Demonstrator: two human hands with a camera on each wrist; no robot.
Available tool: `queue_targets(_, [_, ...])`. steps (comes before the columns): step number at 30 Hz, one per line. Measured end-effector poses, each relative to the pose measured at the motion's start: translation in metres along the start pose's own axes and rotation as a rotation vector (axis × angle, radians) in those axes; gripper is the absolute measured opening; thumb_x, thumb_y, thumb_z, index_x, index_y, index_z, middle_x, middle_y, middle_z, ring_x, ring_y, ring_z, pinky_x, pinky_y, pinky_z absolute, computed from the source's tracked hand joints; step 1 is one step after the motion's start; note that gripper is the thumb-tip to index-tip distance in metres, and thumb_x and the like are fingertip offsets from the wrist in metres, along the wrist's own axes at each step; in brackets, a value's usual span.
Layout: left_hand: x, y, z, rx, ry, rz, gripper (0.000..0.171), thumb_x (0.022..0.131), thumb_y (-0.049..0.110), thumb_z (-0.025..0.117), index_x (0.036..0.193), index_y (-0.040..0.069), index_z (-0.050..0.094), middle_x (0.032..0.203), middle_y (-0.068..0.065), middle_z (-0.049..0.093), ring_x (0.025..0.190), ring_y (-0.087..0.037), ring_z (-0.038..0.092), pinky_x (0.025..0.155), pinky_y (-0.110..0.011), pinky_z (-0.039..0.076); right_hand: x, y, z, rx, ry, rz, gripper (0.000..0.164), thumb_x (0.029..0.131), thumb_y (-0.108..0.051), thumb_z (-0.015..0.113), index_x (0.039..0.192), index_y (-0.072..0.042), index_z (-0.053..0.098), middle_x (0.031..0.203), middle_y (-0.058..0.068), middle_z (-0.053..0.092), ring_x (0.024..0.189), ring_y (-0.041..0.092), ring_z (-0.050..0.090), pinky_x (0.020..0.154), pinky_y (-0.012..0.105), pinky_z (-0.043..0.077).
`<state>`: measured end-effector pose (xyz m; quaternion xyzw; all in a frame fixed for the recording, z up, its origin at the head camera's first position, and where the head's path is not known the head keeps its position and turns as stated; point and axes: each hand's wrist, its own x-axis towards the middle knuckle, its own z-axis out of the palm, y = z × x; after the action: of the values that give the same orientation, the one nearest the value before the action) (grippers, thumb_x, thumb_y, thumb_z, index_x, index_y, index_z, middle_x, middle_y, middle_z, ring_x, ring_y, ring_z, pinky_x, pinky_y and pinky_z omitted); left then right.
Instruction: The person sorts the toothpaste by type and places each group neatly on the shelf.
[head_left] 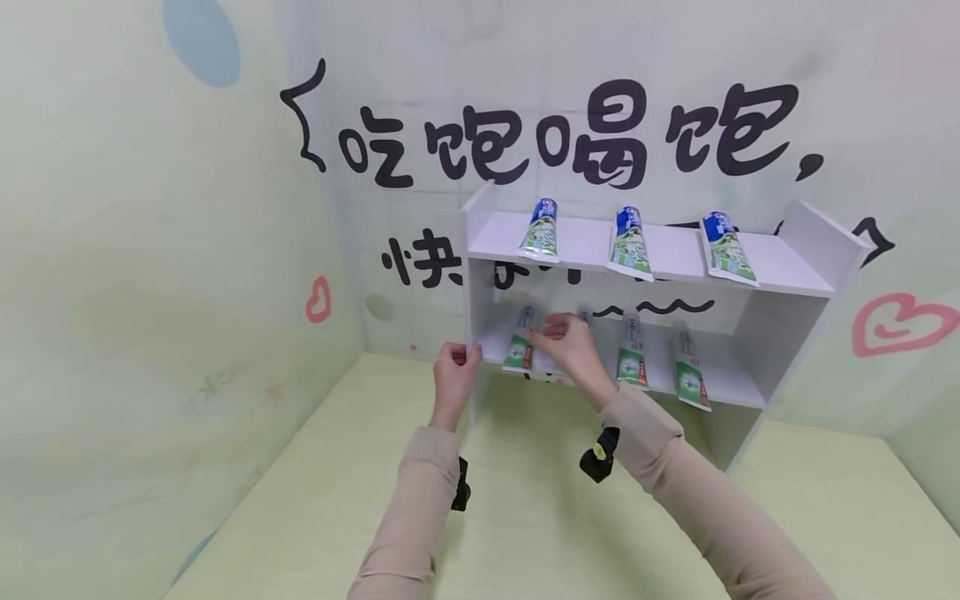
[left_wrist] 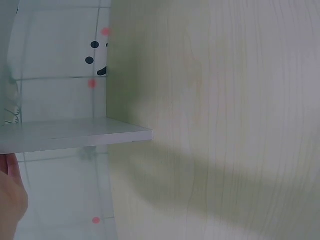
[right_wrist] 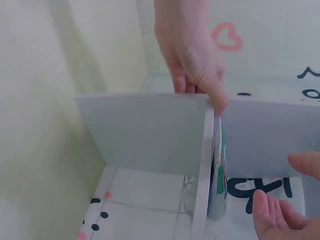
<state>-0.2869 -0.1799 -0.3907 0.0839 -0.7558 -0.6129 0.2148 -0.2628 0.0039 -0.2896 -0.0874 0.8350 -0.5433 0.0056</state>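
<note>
A white two-tier shelf (head_left: 802,242) stands against the back wall. My left hand (head_left: 455,375) grips the front edge of its left side panel; in the right wrist view the thumb of that left hand (right_wrist: 195,62) lies over the edge, with fingers behind the panel. My right hand (head_left: 573,346) is at the lower tier, next to the leftmost green toothpaste tube (head_left: 519,350). In the right wrist view the right hand's thumb and fingers (right_wrist: 272,215) stand apart with nothing between them, and the tube (right_wrist: 220,175) lies a short way off.
Three blue-and-green toothpaste tubes (head_left: 630,242) lie on the upper tier. Further green tubes (head_left: 632,354) lie on the lower tier, one partly behind my right hand. A pale wood-grain tabletop (left_wrist: 225,100) spreads below, and a printed wall (head_left: 135,250) rises at left.
</note>
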Motion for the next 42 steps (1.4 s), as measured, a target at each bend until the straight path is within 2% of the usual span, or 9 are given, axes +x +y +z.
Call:
queue_targets(8, [0.001, -0.002, 0.001, -0.006, -0.01, -0.004, 0.028, 0.086, 0.023, 0.058, 0.099, -0.001, 0.053, 0.096, -0.015, 0.058, 0.085, -0.02, 0.053, 0.071, -0.026, 0.048, -0.042, 0.015, -0.021, 0.121, 0.079, -0.031, 0.048, 0.084, -0.02, 0.064, 0.125, 0.0, 0.047, 0.117, 0.018, 0.056, 0.105, 0.025, 0.054, 0.088, 0.028, 0.047])
queue_targets(14, [0.002, -0.002, 0.001, 0.008, -0.002, 0.0, 0.027, 0.086, 0.023, 0.058, 0.099, -0.001, 0.053, 0.095, -0.014, 0.058, 0.084, -0.02, 0.053, 0.07, -0.025, 0.046, -0.071, 0.031, -0.039, 0.116, 0.104, -0.018, 0.047, 0.085, -0.02, 0.063, 0.124, 0.001, 0.047, 0.116, 0.016, 0.056, 0.099, 0.017, 0.055, 0.078, 0.014, 0.046])
queue_targets(18, [0.002, -0.001, 0.001, 0.006, -0.008, -0.003, 0.028, 0.086, 0.023, 0.058, 0.099, -0.001, 0.053, 0.095, -0.014, 0.057, 0.084, -0.02, 0.053, 0.07, -0.025, 0.046, -0.084, 0.041, -0.048, 0.109, 0.131, 0.001, 0.046, 0.085, -0.018, 0.063, 0.124, 0.001, 0.048, 0.115, 0.017, 0.056, 0.091, 0.007, 0.054, 0.075, 0.011, 0.045])
queue_targets(29, [0.002, -0.002, 0.002, 0.0, -0.018, -0.01, 0.03, 0.087, 0.024, 0.056, 0.101, -0.001, 0.052, 0.098, -0.015, 0.057, 0.087, -0.022, 0.052, 0.073, -0.028, 0.046, -0.1, 0.067, -0.057, 0.113, 0.17, 0.063, 0.045, 0.085, -0.019, 0.063, 0.122, 0.001, 0.048, 0.117, 0.017, 0.055, 0.085, -0.002, 0.053, 0.076, 0.01, 0.046])
queue_targets(34, [0.001, -0.001, 0.003, -0.007, -0.028, -0.014, 0.031, 0.088, 0.026, 0.055, 0.103, -0.001, 0.051, 0.099, -0.014, 0.056, 0.087, -0.021, 0.051, 0.073, -0.029, 0.045, -0.105, 0.079, -0.057, 0.124, 0.174, 0.099, 0.044, 0.084, -0.019, 0.064, 0.121, 0.0, 0.049, 0.113, 0.013, 0.055, 0.083, -0.001, 0.053, 0.074, 0.011, 0.047])
queue_targets(42, [0.002, 0.001, 0.005, -0.019, -0.009, -0.019, 0.032, 0.088, 0.026, 0.054, 0.103, -0.002, 0.05, 0.099, -0.015, 0.055, 0.088, -0.021, 0.05, 0.074, -0.029, 0.045, -0.11, 0.089, -0.058, 0.164, 0.197, 0.117, 0.044, 0.084, -0.019, 0.065, 0.121, 0.0, 0.049, 0.11, 0.011, 0.056, 0.082, 0.0, 0.053, 0.072, 0.011, 0.047])
